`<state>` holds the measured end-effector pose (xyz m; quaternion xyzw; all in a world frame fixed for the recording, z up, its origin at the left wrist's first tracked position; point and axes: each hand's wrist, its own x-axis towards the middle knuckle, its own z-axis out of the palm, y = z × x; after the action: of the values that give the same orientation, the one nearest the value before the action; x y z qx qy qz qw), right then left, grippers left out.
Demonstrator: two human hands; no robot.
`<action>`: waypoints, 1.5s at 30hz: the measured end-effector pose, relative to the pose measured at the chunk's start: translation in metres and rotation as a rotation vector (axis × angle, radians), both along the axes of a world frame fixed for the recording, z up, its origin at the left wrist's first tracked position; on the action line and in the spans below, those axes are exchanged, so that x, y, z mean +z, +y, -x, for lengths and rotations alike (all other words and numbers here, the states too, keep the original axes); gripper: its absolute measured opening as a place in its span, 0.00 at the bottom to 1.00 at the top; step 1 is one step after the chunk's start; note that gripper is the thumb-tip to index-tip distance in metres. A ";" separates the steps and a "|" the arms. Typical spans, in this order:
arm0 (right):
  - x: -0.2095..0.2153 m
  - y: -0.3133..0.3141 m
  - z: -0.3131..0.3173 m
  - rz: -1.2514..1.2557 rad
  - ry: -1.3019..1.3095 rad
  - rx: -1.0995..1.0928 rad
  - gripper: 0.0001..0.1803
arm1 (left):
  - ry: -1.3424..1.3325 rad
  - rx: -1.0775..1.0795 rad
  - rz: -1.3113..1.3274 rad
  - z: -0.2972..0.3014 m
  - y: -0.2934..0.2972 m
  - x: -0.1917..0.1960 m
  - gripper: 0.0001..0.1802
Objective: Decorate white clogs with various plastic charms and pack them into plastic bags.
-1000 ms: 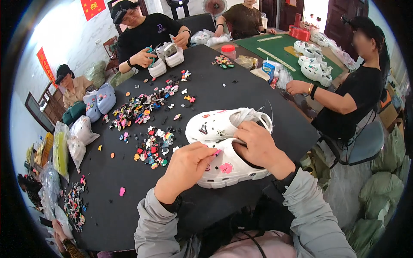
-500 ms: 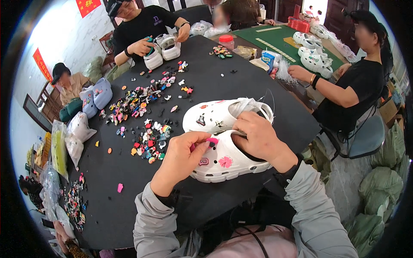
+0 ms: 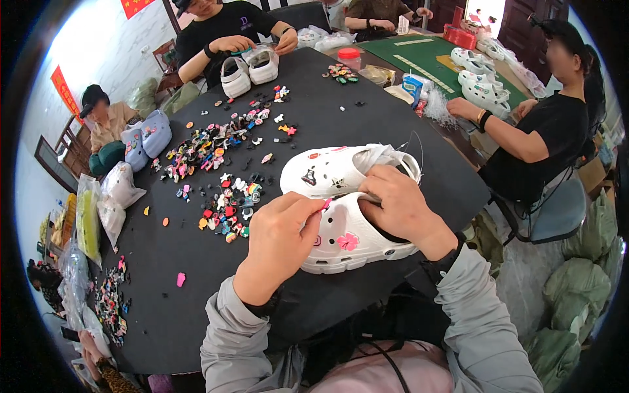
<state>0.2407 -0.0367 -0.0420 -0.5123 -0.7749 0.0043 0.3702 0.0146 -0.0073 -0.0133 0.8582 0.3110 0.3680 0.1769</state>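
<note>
A pair of white clogs lies on the black table before me. On the nearer clog (image 3: 368, 247) are a pink flower charm (image 3: 347, 242) and a second pink charm, partly covered by my fingers. My left hand (image 3: 278, 226) is closed in a pinch on a small pink shoe charm (image 3: 326, 204) at this clog's upper; most of the charm is hidden. With fingers inside the opening, my right hand (image 3: 403, 203) grips the same clog. Behind it, the farther clog (image 3: 327, 164) carries several charms, and white wrapping fills its opening.
Loose charms lie in a big pile (image 3: 216, 144), a smaller pile (image 3: 229, 206) and a heap (image 3: 111, 298) at the left edge. A lone pink charm (image 3: 181, 280) is nearer. Blue clogs (image 3: 156, 137) stand far left. Across, a person handles white clogs (image 3: 236, 80); others sit around.
My left hand has turned, bringing the pink charm against the clog, where the fingers now mostly cover it. My right hand keeps its grip. The person across has shifted their hands behind their clogs.
</note>
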 end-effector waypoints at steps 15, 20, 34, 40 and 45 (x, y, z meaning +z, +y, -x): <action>-0.001 0.000 -0.002 -0.032 -0.004 -0.009 0.10 | 0.163 0.007 -0.250 -0.003 -0.012 0.000 0.11; -0.003 0.000 -0.002 -0.025 0.001 -0.020 0.10 | 0.150 -0.009 -0.227 -0.003 -0.012 0.001 0.10; -0.001 -0.001 -0.001 -0.016 -0.004 -0.015 0.10 | 0.177 0.024 -0.184 -0.003 -0.015 0.003 0.09; -0.001 0.000 -0.001 -0.018 0.007 -0.015 0.10 | 0.200 -0.022 -0.228 -0.002 -0.012 0.002 0.10; 0.000 0.000 -0.001 -0.017 -0.004 -0.017 0.10 | 0.260 -0.055 -0.289 -0.001 -0.015 0.004 0.09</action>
<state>0.2420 -0.0371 -0.0419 -0.5157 -0.7714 -0.0065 0.3729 0.0159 -0.0221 -0.0091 0.9231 0.2516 0.2901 0.0202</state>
